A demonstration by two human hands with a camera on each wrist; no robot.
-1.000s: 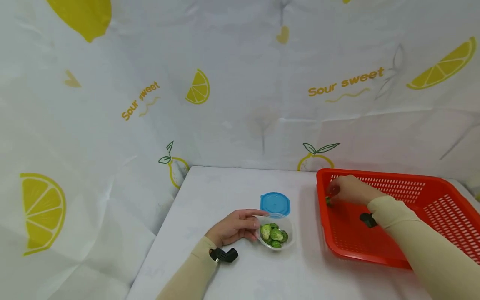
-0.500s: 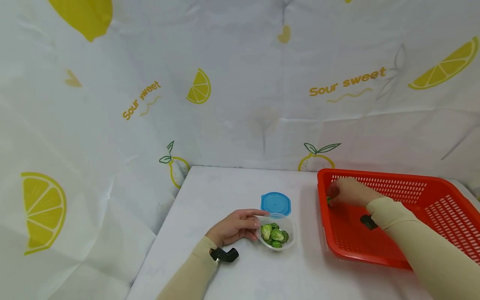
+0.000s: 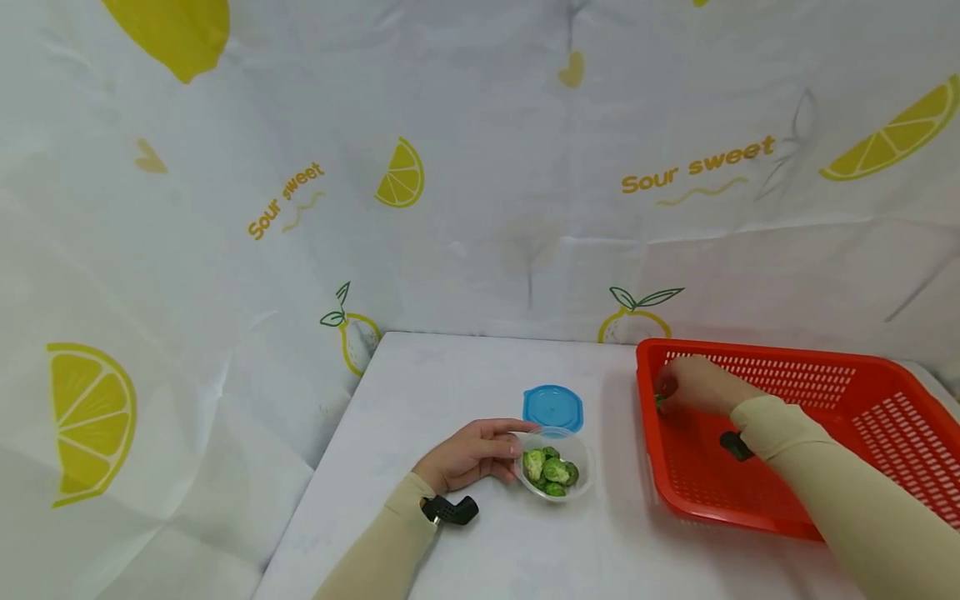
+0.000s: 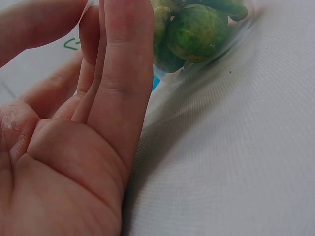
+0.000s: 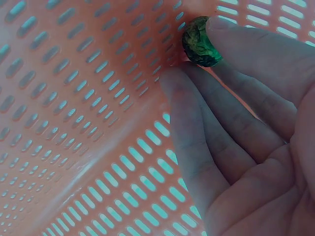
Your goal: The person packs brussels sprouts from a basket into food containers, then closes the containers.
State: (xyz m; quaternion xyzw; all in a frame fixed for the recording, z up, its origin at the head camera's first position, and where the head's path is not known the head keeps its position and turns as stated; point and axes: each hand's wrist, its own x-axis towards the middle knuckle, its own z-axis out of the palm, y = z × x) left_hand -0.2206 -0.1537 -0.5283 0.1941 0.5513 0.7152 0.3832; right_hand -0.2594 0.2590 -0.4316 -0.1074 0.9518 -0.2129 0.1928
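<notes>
In the head view my left hand (image 3: 472,454) holds the near-left side of a small clear plastic container (image 3: 587,468), thumb and fingers at its rim. Several green Brussels sprouts (image 3: 556,472) lie inside it; the left wrist view shows some of them (image 4: 198,33) through the clear wall, just beyond the fingers. Over on the right, my right hand (image 3: 699,385) reaches down into a red plastic basket (image 3: 738,518), at its left end. The right wrist view shows thumb and fingers pinching one Brussels sprout (image 5: 201,43) close to the slotted basket wall.
A blue lid (image 3: 553,406) lies flat on the white tabletop (image 3: 442,375), just behind the container. The basket's raised rim stands between the container and the right hand. A white sheet (image 3: 480,167) printed with lemons hangs behind and to the left of the table.
</notes>
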